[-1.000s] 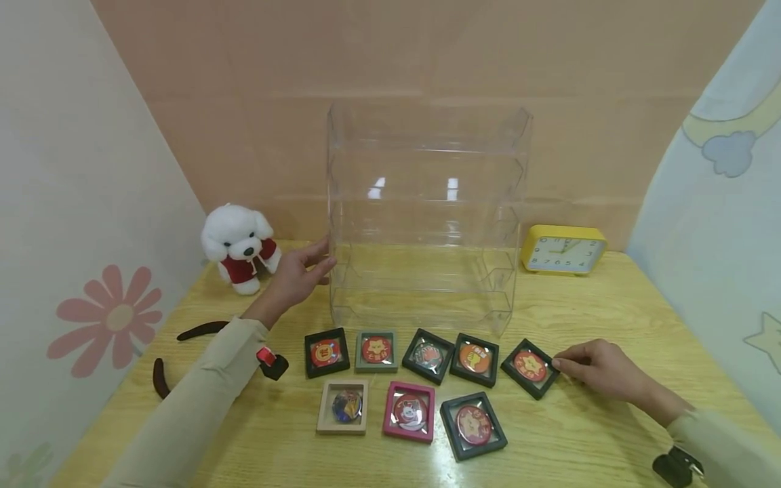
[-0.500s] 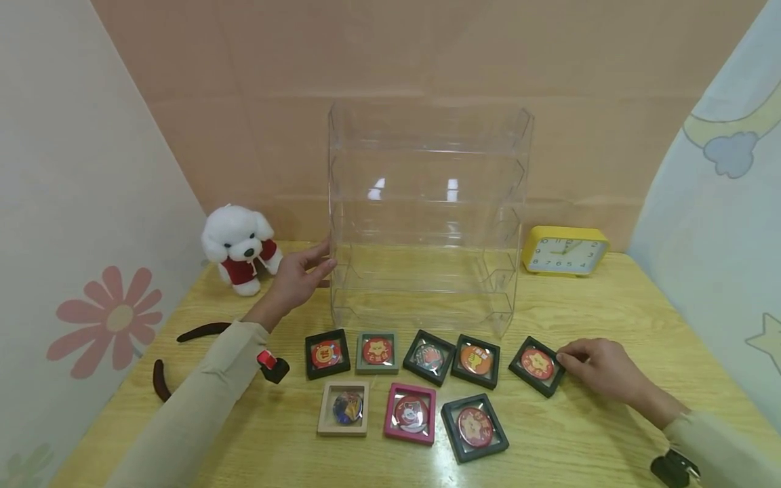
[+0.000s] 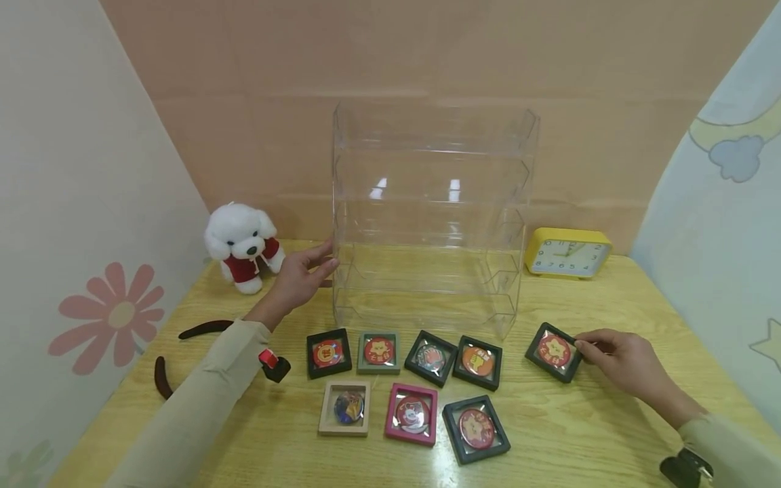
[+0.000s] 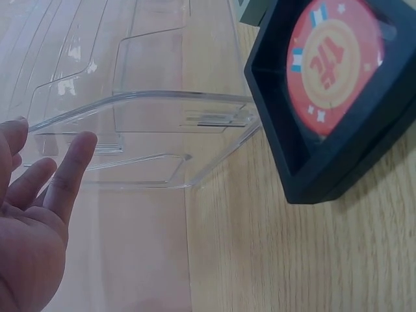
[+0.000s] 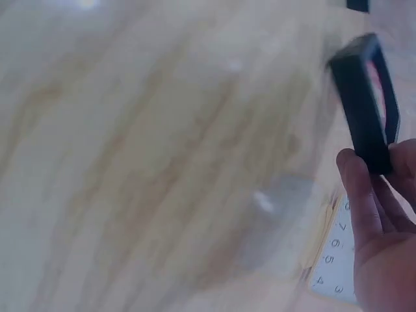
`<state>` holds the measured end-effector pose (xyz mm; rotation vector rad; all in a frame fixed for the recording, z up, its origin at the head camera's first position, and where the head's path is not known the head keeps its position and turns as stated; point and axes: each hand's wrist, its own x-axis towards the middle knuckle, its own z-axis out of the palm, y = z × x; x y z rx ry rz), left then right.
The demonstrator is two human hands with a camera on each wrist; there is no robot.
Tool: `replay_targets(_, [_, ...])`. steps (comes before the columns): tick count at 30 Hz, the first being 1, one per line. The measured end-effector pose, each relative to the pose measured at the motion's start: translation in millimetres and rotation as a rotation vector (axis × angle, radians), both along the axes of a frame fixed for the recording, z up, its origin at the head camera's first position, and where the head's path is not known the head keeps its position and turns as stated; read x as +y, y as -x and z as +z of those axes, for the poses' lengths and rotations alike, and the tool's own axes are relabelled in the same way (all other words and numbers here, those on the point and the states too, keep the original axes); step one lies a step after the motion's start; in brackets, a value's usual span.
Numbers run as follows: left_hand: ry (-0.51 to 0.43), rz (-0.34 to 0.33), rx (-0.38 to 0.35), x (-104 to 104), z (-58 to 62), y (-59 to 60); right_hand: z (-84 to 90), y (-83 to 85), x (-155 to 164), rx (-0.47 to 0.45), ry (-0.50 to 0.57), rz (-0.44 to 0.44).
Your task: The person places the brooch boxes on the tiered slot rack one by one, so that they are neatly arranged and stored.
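A clear acrylic tiered rack (image 3: 430, 217) stands at the middle back of the wooden table (image 3: 573, 434). My left hand (image 3: 299, 274) rests with straight fingers against the rack's left side wall (image 4: 123, 140). My right hand (image 3: 616, 359) pinches the right edge of a black square frame (image 3: 554, 352) holding a red badge, tilted up off the table; the right wrist view shows the frame (image 5: 364, 104) edge-on in my fingers. Several more framed badges lie in two rows in front of the rack, among them a black one (image 3: 328, 352) at the left and a pink one (image 3: 411, 413).
A white plush dog (image 3: 243, 245) in a red top sits left of the rack. A yellow clock (image 3: 569, 252) stands to the right. A dark curved band (image 3: 183, 342) lies at the left edge. Walls enclose the table on three sides.
My right hand has gripped the rightmost black frame and drawn it right and up off the table. The left hand has stayed at the rack.
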<state>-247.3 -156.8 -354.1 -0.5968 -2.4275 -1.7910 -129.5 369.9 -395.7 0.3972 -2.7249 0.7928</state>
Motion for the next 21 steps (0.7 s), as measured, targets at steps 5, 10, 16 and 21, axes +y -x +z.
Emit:
replay_targets(5, [-0.009,0.003,-0.005,1,0.6,0.8,9.5,6.8,12,-0.107,0.081,-0.051])
replay_targets(10, [-0.034,-0.012,-0.049,6,-2.5,0.1,24.7,9.3,28,-0.094,0.114,-0.054])
replay_targets(16, [-0.031,-0.011,-0.042,8,-4.3,0.4,57.6,21.8,34,-0.04,0.098,-0.084])
replay_targets(21, [-0.024,-0.024,-0.022,6,-2.9,3.4,93.2,35.1,23,0.005,0.141,-0.109])
